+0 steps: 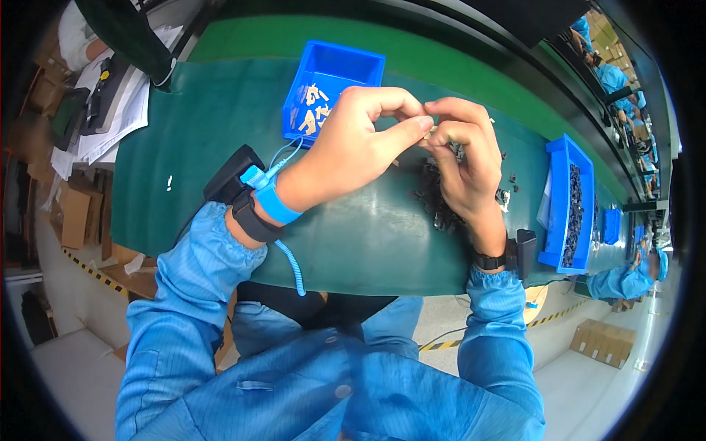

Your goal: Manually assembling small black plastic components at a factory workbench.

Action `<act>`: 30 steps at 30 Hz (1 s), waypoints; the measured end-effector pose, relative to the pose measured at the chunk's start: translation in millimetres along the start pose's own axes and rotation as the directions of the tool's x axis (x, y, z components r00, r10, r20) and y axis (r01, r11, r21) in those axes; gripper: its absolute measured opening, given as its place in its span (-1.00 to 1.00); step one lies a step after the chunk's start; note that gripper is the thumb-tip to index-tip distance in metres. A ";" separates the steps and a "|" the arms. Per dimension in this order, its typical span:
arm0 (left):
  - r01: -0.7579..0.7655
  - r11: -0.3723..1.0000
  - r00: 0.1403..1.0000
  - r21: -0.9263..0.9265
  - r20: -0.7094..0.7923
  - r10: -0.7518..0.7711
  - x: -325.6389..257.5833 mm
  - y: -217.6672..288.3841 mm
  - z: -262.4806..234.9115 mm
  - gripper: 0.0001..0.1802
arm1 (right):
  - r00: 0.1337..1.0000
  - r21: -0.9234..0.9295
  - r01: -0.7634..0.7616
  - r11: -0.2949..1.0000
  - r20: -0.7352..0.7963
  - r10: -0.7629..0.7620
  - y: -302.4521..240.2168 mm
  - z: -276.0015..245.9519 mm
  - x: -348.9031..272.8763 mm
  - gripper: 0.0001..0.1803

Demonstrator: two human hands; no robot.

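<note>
Above the green mat my left hand (353,143) is closed in a pinch, thumb against fingertips. My right hand (471,158) meets it fingertip to fingertip, also pinching. Between them a small pale part (431,133) barely shows; the fingers hide most of it. A loose heap of small black parts (443,213) lies beneath and beside my right hand. Behind my left hand, a blue bin (340,57) holds several small cream-coloured pieces (312,110).
A longer blue bin (551,220) full of small black parts stands at the right of the green mat (346,257). A coiled blue cord (293,266) hangs from my left wristband. Papers (125,125) lie at the far left, near another person's dark sleeve (132,37).
</note>
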State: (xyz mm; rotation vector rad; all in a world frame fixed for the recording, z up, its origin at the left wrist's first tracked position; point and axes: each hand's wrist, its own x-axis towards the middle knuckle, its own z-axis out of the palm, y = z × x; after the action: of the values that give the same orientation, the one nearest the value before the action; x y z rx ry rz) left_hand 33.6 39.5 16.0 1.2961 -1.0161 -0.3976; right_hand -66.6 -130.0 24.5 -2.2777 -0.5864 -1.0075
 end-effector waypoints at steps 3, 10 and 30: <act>0.027 0.994 0.998 -0.102 -0.048 -0.032 -0.5 -0.2 1.3 -0.84 | 0.998 0.027 -0.016 1.000 -0.059 0.017 3.6 1.0 -2.3 -0.76; 0.015 0.986 0.986 -0.166 -0.162 -0.042 0.7 1.5 4.5 -0.83 | 0.930 0.317 -0.291 0.902 -0.128 0.345 0.3 5.0 -12.0 -0.80; 0.061 0.988 0.997 -0.140 0.050 -0.054 0.6 10.1 -3.3 -0.89 | 0.900 0.595 -0.411 0.691 0.142 0.413 0.5 -10.3 -10.0 -0.96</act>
State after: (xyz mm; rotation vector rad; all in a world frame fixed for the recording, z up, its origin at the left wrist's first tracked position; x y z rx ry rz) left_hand 33.8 43.9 25.7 1.1952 -0.9729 -0.5366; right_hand -77.8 -138.7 22.3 -1.6983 -0.3037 -0.4884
